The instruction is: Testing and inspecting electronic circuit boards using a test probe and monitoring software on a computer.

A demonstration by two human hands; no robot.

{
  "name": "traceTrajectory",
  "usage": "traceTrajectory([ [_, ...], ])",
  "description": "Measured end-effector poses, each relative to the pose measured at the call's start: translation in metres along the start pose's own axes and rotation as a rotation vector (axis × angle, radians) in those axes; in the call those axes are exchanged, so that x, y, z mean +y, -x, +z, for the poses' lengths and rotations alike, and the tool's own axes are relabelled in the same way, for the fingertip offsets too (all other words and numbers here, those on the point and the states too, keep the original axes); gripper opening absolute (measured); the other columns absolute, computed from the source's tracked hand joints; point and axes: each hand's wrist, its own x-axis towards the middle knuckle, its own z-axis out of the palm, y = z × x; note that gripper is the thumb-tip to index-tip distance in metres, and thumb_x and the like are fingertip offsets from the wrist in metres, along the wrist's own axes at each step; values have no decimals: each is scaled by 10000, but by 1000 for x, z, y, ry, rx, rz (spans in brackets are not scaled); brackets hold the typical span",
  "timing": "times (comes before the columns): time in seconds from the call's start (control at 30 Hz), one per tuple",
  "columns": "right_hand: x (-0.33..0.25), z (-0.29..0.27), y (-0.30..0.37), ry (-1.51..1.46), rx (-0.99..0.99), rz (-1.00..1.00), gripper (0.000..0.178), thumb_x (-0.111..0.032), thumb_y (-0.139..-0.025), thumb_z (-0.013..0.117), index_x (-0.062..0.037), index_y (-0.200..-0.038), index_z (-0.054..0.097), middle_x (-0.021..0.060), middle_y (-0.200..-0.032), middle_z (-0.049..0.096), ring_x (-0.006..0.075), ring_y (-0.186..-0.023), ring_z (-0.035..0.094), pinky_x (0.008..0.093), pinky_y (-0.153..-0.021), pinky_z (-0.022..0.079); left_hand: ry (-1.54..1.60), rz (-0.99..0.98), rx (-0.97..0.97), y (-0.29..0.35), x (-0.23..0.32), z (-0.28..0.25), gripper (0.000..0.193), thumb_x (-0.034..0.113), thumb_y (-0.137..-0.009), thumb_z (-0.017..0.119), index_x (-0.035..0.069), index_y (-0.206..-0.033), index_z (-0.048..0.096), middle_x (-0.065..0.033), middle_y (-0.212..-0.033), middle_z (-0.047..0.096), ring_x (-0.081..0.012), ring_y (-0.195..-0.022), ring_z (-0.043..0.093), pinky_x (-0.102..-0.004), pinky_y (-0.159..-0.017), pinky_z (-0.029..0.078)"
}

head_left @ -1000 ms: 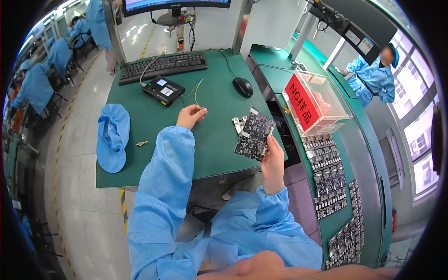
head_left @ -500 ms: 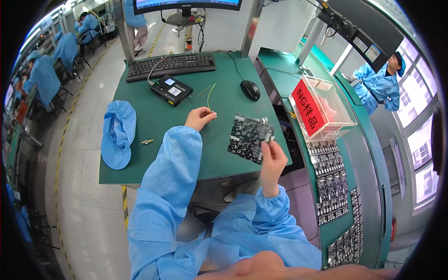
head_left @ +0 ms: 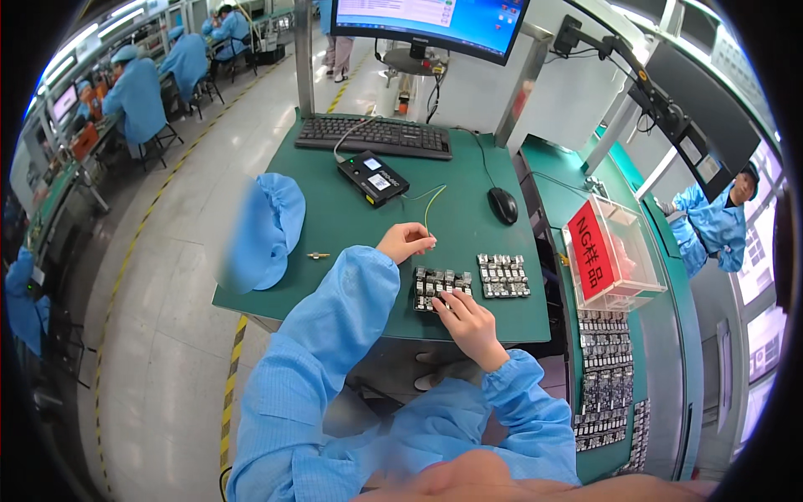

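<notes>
My left hand is closed in a pinch on the end of a thin yellow-green wire, just above the green table. The wire runs back to a small black box with a lit screen and a white label. My right hand grips the near right edge of a circuit board with rows of metal connectors facing up. Its fingertips lie over that edge, and the thumb's hold is partly hidden. Beside it on the right lies a second, similar circuit board, untouched.
A blue cap and a small brass fitting lie on the left. Keyboard, mouse and monitor stand farther back. On the right bench are a clear box with a red sign and several boards.
The board in my right hand was raised and tilted; now it is low at the table, connectors up. The second board shows fully beside it. The whole view has shifted; my left hand keeps its pinch.
</notes>
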Motion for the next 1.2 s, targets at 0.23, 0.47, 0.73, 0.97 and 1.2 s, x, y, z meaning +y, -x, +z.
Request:
traceTrajectory([
  [0.23, -2, -6, 2, -53, -76, 51, 288, -197, -740, 679, -111, -1013, 643, 33, -1035, 608, 195, -955, 583, 286, -679, 512, -206, 34, 52, 26, 8, 3, 180, 178, -835, 669, 6, -880, 635, -31, -777, 650, -79, -706, 581, -227, -655, 457],
  [0.47, -1, -1, 3, -223, 34, 208, 278, -117, -739, 674, -63, -1006, 622, 84, -998, 607, 261, -952, 579, 360, -817, 482, -543, 115, 87, 35, 10, 17, 208, 236, -780, 698, 41, -845, 661, -58, -771, 637, -147, -666, 564, -273, -613, 449],
  [0.73, -1, 4, 8, -281, 84, 397, 242, 5, -738, 597, -27, -978, 604, 102, -946, 611, 283, -931, 575, 379, -810, 477, -766, 293, 56, 31, 2, 27, 186, 227, -794, 665, 44, -794, 633, -82, -799, 634, -251, -772, 589, -353, -698, 468],
  [0.97, 0, 5, 8, -272, 85, 366, 260, 17, -718, 588, -28, -974, 607, 96, -956, 612, 283, -933, 572, 378, -820, 474, -814, 336, 65, 31, 5, 30, 175, 216, -787, 673, 46, -779, 631, -77, -794, 635, -243, -767, 595, -353, -688, 469],
  [1.2, 0, 4, 8, -303, 103, 373, 268, 62, -691, 563, -19, -941, 619, 109, -950, 613, 297, -920, 574, 378, -802, 477, -858, 324, 94, 35, 10, 33, 177, 217, -769, 692, 49, -761, 635, -88, -763, 619, -244, -750, 595, -347, -683, 469],
])
